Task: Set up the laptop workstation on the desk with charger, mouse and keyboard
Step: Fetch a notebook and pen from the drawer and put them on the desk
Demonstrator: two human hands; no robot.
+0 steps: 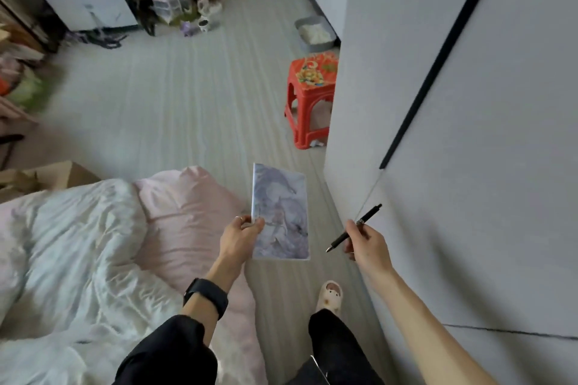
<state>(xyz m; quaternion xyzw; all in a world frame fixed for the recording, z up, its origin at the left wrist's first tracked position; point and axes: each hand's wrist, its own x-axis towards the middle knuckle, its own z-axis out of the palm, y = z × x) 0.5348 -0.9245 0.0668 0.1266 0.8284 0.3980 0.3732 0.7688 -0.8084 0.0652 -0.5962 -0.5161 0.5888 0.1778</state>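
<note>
At lower centre, a thin marbled lilac-and-grey paper notebook (280, 212) looks smooth with a slight sheen. The slim black pen (353, 228) looks matt, with a shiny metal band. Crumpled white and pink cloth bedding (93, 244) lies lower left; the glossy red plastic stool (309, 97) stands right of centre.

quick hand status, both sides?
Left hand: closed on the marbled notebook, gripping its left edge.
Right hand: closed on the black pen, tip pointing down-left.
</note>
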